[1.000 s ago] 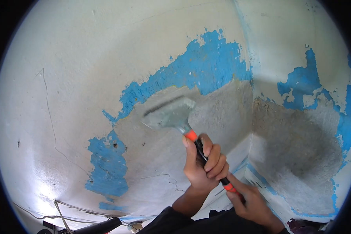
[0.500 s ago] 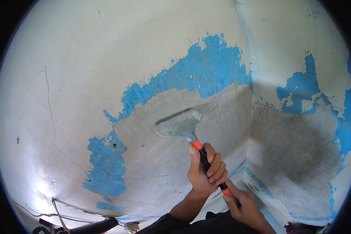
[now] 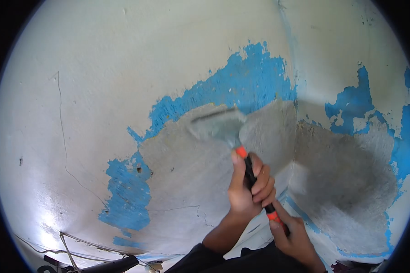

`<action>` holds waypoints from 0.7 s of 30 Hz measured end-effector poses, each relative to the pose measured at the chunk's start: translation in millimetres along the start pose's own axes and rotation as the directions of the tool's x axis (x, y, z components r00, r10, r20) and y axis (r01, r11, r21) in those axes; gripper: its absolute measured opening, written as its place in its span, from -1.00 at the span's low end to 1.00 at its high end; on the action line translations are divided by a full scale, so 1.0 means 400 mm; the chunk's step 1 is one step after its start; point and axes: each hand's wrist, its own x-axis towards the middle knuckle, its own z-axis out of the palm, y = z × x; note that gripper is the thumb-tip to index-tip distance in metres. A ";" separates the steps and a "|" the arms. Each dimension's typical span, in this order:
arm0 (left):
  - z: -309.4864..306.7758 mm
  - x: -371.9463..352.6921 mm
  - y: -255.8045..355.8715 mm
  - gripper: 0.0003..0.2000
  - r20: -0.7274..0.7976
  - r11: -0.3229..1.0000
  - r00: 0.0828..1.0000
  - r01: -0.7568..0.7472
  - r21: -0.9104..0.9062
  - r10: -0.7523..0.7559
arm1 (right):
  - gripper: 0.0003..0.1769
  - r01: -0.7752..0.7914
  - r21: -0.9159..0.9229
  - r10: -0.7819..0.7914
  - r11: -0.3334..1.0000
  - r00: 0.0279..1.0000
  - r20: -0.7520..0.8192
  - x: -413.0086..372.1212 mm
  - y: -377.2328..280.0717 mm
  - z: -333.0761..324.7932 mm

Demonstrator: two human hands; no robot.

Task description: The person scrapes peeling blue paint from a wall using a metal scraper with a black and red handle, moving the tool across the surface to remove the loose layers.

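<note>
A wide-bladed scraper [image 3: 218, 125] with a black and orange handle is held up at the wall, slightly blurred. Its blade edge lies near the border of the blue paint patch [image 3: 241, 77] and the bare grey plaster [image 3: 182, 168]. My left hand [image 3: 250, 184] wraps round the upper handle, the thumb along its side. Lower down, near the orange end, my right hand [image 3: 291, 234] grips the same handle.
White painted wall [image 3: 100, 82] surrounds the patches. To the right, the corner meets a second wall with grey plaster [image 3: 346, 177] and blue remnants [image 3: 351, 104]. Cables [image 3: 68, 250] and a black tube-like object [image 3: 114, 265] lie at the lower left.
The scraper and both hands have moved up and a little to the right, bringing the blade closer to the blue patch. Both hands keep their hold. The view has shifted slightly.
</note>
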 end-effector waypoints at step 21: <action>0.001 0.000 -0.015 -0.46 -0.060 0.998 0.998 0.039 0.055 -0.035 | -0.42 -0.112 0.073 0.108 0.991 0.993 0.053 -0.018 0.016 -0.010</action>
